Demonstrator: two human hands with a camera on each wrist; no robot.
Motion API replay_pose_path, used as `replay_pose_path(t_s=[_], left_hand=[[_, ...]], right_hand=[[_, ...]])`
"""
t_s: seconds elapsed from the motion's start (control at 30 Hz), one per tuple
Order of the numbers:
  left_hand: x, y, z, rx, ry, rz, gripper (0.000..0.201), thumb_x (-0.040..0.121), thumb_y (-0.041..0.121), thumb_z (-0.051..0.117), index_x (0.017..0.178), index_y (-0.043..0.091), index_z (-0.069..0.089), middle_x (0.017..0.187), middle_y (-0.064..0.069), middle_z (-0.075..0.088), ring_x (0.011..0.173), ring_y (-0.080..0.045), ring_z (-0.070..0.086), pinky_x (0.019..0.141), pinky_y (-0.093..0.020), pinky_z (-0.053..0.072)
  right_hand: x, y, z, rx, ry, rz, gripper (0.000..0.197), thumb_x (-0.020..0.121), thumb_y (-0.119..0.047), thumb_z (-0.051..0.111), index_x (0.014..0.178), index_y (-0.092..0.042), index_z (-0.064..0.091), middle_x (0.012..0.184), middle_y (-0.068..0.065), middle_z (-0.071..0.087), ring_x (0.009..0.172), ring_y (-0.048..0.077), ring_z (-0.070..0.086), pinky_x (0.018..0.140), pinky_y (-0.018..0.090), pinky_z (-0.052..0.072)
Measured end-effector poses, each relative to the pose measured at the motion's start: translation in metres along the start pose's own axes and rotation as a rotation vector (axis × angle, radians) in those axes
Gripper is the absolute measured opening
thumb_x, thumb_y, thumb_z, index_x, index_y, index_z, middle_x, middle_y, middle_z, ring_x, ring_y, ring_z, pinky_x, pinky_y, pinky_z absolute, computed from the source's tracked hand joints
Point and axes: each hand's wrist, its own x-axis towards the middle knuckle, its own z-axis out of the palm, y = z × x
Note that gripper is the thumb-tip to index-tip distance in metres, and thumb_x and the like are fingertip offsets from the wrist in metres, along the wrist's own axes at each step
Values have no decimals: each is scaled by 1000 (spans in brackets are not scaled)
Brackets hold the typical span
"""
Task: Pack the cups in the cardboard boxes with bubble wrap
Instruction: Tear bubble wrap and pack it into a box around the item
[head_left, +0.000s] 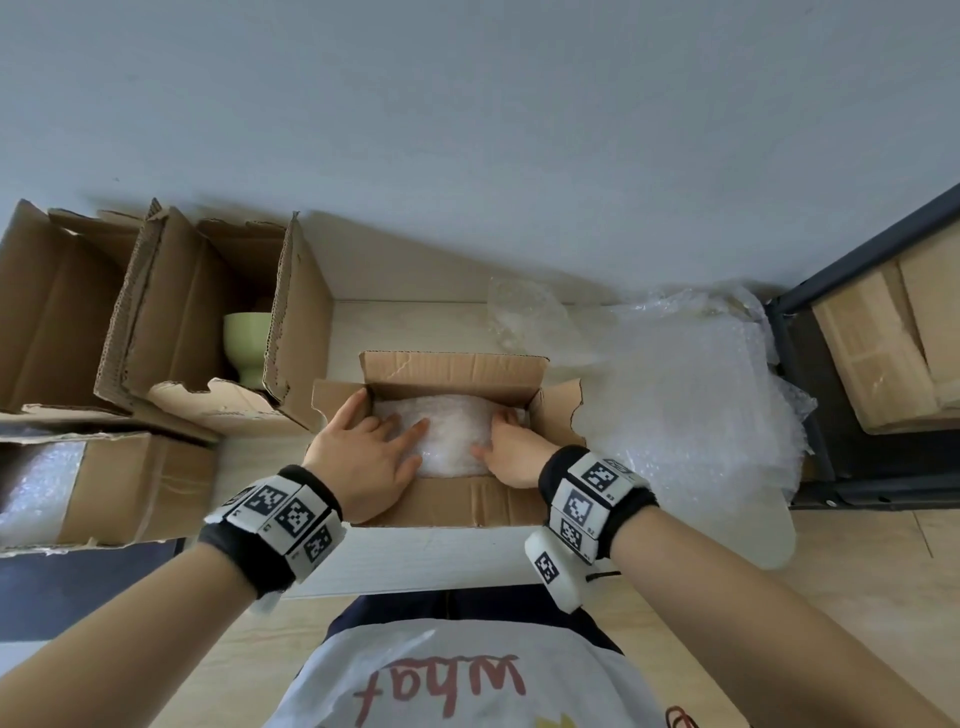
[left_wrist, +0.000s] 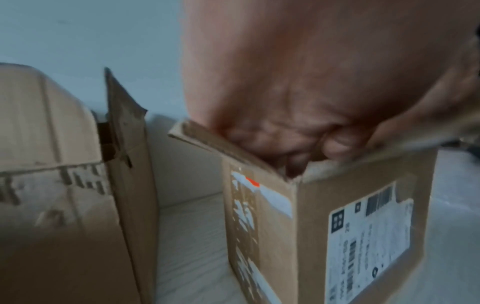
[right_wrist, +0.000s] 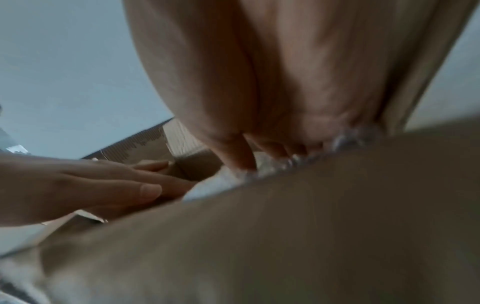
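Note:
An open cardboard box (head_left: 452, 371) stands on the table right before me. A bubble-wrapped bundle (head_left: 452, 434) fills its inside; what is wrapped in it is hidden. My left hand (head_left: 374, 441) lies flat on the bundle's left part, fingers spread, thumb by the left flap. My right hand (head_left: 506, 441) presses its straight fingers down on the bundle's right end, against the box wall. The right wrist view shows those fingers (right_wrist: 241, 152) sunk into the bubble wrap (right_wrist: 275, 164). A pale green cup (head_left: 248, 345) stands unwrapped in another open box (head_left: 176, 312) at the back left.
A third open box (head_left: 52, 312) stands at the far left. A box lined with bubble wrap (head_left: 104, 483) sits at the near left. A loose heap of bubble wrap sheets (head_left: 701, 395) covers the table's right side. A dark metal shelf (head_left: 841, 260) with cartons stands further right.

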Motion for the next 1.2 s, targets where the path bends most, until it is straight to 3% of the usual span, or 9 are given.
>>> replay_pose_path(t_s=[0.27, 0.37, 0.47, 0.57, 0.67, 0.83, 0.97, 1.07, 1.2], left_hand=[[-46, -22, -7, -154, 247, 219, 53, 93, 42, 18, 114, 29, 64, 117, 11, 64, 110, -10, 58, 112, -34, 14], [-46, -19, -4, -115, 155, 228, 66, 90, 48, 3, 114, 33, 63, 113, 18, 64, 112, -5, 54, 114, -35, 2], [-39, -17, 5, -39, 90, 220, 79, 85, 52, -11, 115, 34, 59, 112, 16, 63, 122, -6, 45, 111, -39, -19], [-38, -18, 10, -28, 107, 230, 81, 86, 55, -13, 108, 31, 62, 107, 14, 64, 125, -9, 44, 110, -40, -23], [-45, -22, 7, -98, 166, 235, 81, 92, 56, -8, 104, 29, 68, 103, 15, 68, 121, -10, 52, 114, -39, -12], [-62, -27, 7, -166, 364, 205, 49, 96, 39, 25, 110, 21, 69, 121, 2, 65, 125, -19, 52, 114, -47, 24], [-82, -34, 8, -283, 548, -124, 38, 85, 12, 41, 115, 5, 63, 111, -13, 67, 106, -30, 62, 91, -44, 50], [-91, -33, 12, -418, 307, -377, 35, 90, 11, 45, 122, 12, 57, 106, -8, 68, 94, -28, 63, 68, -37, 50], [-84, -37, 31, -577, 49, -290, 51, 96, 14, 38, 146, 22, 28, 138, -6, 51, 91, -24, 60, 66, -29, 40]], right_hand=[[-48, 34, -4, -196, 363, -523, 48, 90, 7, 44, 132, -15, 51, 129, 0, 52, 114, 17, 53, 88, 22, 42], [-50, 35, 7, -357, 291, -563, 43, 92, 4, 40, 126, -17, 57, 119, 0, 57, 103, 21, 57, 72, 26, 43], [-48, 34, 9, -421, 198, -501, 49, 92, 4, 37, 132, -19, 52, 121, 2, 55, 107, 26, 55, 79, 41, 50], [-47, 34, 11, -444, 189, -490, 51, 90, 4, 36, 132, -20, 52, 118, 3, 57, 105, 27, 56, 76, 40, 49], [-48, 42, 10, -463, 304, -516, 46, 88, 3, 38, 127, -17, 56, 112, 4, 62, 98, 27, 58, 72, 31, 40], [-63, 53, 11, -461, 434, -602, 47, 89, 6, 42, 130, -13, 54, 127, 4, 58, 119, 22, 50, 110, 29, 25], [-73, 76, 2, -180, 797, -603, 54, 81, 11, 50, 132, -6, 50, 131, 8, 56, 119, 23, 54, 105, 35, 41], [-73, 95, 0, -30, 772, -463, 56, 89, 6, 49, 141, -10, 39, 136, 5, 51, 115, 17, 55, 93, 23, 44], [-63, 107, 11, -99, 604, -477, 66, 94, 2, 42, 151, -21, 18, 153, -1, 32, 134, 12, 39, 105, 22, 38]])
